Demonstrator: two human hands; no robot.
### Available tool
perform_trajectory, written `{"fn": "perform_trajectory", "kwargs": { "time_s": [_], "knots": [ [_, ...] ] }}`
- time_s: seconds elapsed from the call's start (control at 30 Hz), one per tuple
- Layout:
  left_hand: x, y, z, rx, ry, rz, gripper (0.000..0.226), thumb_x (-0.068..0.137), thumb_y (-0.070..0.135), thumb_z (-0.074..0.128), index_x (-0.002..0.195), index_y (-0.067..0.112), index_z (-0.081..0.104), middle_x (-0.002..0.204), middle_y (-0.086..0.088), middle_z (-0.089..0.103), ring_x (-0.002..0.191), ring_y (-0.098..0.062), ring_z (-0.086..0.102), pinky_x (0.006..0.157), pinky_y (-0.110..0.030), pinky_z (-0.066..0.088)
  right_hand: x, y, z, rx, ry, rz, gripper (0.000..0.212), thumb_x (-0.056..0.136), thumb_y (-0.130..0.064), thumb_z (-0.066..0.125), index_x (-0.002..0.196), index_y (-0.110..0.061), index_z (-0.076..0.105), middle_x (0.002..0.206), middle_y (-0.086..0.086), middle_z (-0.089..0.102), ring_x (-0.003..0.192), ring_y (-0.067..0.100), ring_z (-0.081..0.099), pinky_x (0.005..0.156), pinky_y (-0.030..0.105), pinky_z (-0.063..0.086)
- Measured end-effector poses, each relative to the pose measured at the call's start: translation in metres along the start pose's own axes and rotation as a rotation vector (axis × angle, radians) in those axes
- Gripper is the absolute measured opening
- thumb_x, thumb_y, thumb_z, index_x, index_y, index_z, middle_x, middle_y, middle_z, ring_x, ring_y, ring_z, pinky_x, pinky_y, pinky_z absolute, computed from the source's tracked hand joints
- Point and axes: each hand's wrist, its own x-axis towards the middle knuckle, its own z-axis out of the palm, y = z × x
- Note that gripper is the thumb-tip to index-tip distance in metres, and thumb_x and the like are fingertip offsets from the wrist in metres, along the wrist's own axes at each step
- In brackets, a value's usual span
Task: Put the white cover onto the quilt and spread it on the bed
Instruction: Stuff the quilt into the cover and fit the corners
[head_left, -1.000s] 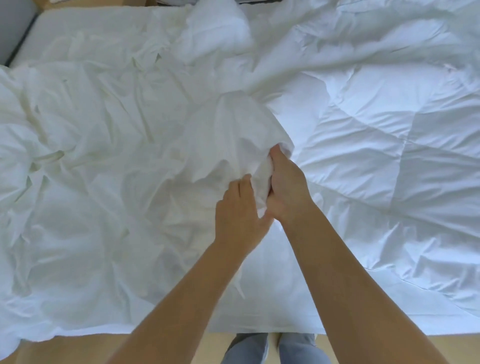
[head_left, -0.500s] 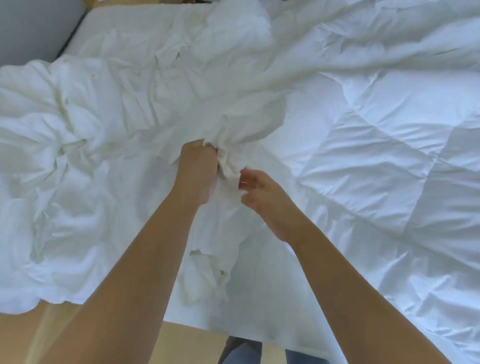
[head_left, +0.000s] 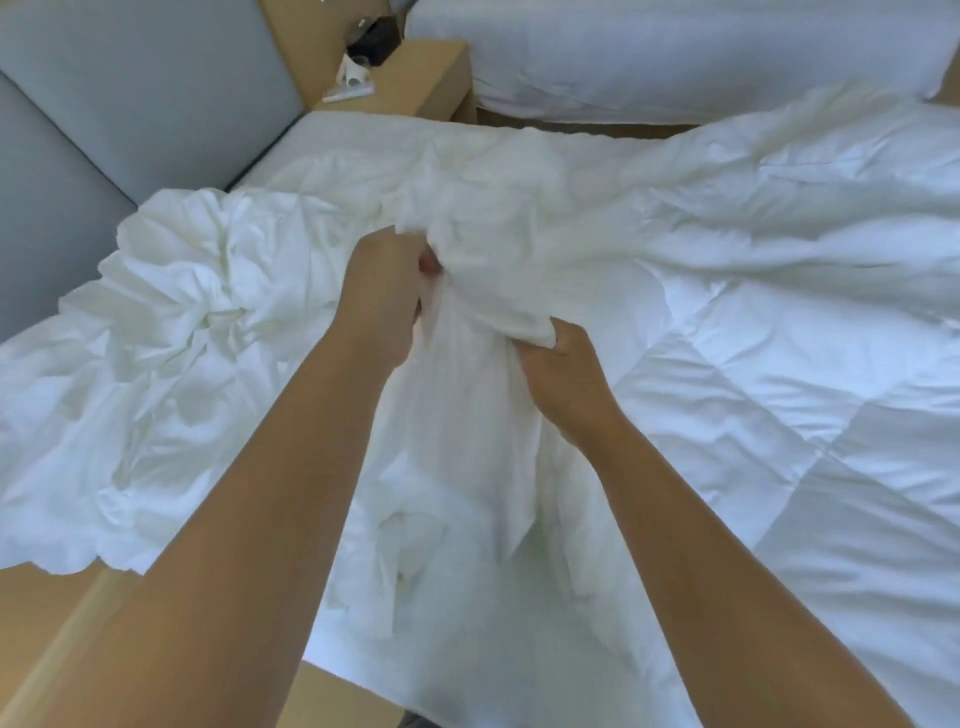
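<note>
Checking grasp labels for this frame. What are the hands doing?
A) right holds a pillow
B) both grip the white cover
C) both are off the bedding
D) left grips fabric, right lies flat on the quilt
B: the left hand and the right hand each have fingers curled into a bunch of the white cover, which is gathered between them, with the stitched quilt lying to the right.

Your left hand (head_left: 384, 291) and right hand (head_left: 563, 374) bury their fingertips in the white cover (head_left: 483, 291); the quilt (head_left: 779, 364) runs off frame right.
</note>
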Motion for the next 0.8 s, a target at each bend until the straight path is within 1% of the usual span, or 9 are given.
{"fn": "perform_trajectory", "kwargs": {
  "time_s": [0.07,0.13,0.23,0.3,0.4,0.5,0.57,0.7,0.8],
  "knots": [
    [-0.015,0.004,0.010,0.055,-0.186,0.038,0.023,0.090,0.014,0.047,0.068,0.019,0.052,0.067,-0.001,0.049,0.064,-0.015,0.045,0.063,-0.026,0.035,-0.012,-0.037,-0.023,0.220,0.093,0.040,0.022,0.093,-0.028,0.057,0.071,-0.024,0.062,0.072,-0.012,0.066,0.072,0.003,0.062,0.071,0.025,0.051],
    [-0.035,-0.005,0.024,0.225,-0.390,0.069,0.019,0.100,0.023,0.040,0.098,0.025,0.059,0.103,-0.002,0.058,0.098,-0.017,0.054,0.090,-0.031,0.041,-0.020,-0.065,-0.041,0.407,0.122,0.098,0.018,0.090,-0.043,0.056,0.084,-0.029,0.066,0.086,-0.010,0.072,0.088,0.010,0.067,0.081,0.030,0.054],
    [-0.054,-0.023,0.043,0.536,-0.437,0.266,0.040,0.099,0.030,0.040,0.138,0.023,0.037,0.137,0.002,0.044,0.131,-0.018,0.036,0.116,-0.039,0.019,-0.032,-0.083,-0.055,0.533,0.121,0.213,0.026,0.089,-0.049,0.055,0.093,-0.025,0.066,0.091,-0.004,0.073,0.089,0.016,0.068,0.080,0.035,0.054],
    [-0.054,-0.034,0.048,0.731,-0.473,0.348,0.052,0.083,0.041,0.037,0.135,0.036,0.038,0.125,0.018,0.046,0.125,-0.017,0.040,0.114,-0.044,0.021,-0.035,-0.079,-0.063,0.664,0.151,0.305,0.031,0.087,-0.051,0.058,0.096,-0.022,0.067,0.094,0.000,0.073,0.092,0.020,0.068,0.086,0.041,0.054],
    [-0.042,-0.057,0.046,0.873,-0.578,0.466,0.053,0.081,0.049,0.045,0.133,0.036,0.045,0.129,0.016,0.052,0.121,-0.016,0.050,0.102,-0.040,0.039,-0.035,-0.061,-0.076,0.835,0.232,0.392,0.036,0.085,-0.050,0.061,0.102,-0.019,0.067,0.100,0.003,0.073,0.095,0.023,0.067,0.092,0.045,0.051],
    [-0.034,-0.085,0.037,0.910,-0.710,0.535,0.077,0.079,0.042,0.064,0.146,0.035,0.027,0.143,0.013,0.041,0.130,-0.011,0.041,0.105,-0.038,0.038,-0.037,-0.043,-0.084,0.922,0.259,0.416,0.039,0.087,-0.048,0.059,0.110,-0.017,0.065,0.109,0.007,0.070,0.100,0.025,0.066,0.092,0.045,0.051],
    [-0.033,-0.099,0.035,1.193,-0.674,0.597,0.093,0.078,0.036,0.068,0.151,0.027,0.012,0.149,0.008,0.029,0.134,-0.013,0.032,0.106,-0.034,0.035,-0.037,-0.034,-0.088,0.956,0.268,0.432,0.038,0.087,-0.048,0.059,0.110,-0.017,0.066,0.109,0.007,0.071,0.101,0.026,0.066,0.094,0.045,0.050],
    [-0.024,-0.083,0.048,1.433,-0.471,0.604,0.034,0.086,0.014,0.054,0.118,0.016,0.046,0.106,-0.004,0.054,0.104,-0.027,0.056,0.079,-0.032,0.044,-0.037,-0.023,-0.093,0.961,0.278,0.440,0.037,0.089,-0.047,0.057,0.111,-0.019,0.064,0.108,0.005,0.071,0.102,0.024,0.066,0.093,0.044,0.050],
    [-0.011,-0.048,0.043,1.433,-0.354,0.665,0.032,0.085,0.012,0.051,0.116,0.010,0.057,0.112,-0.012,0.063,0.105,-0.031,0.059,0.086,-0.037,0.044,-0.040,-0.013,-0.097,0.966,0.314,0.479,0.037,0.088,-0.045,0.059,0.114,-0.019,0.063,0.108,0.004,0.071,0.102,0.024,0.065,0.091,0.043,0.051]
  ]
}}
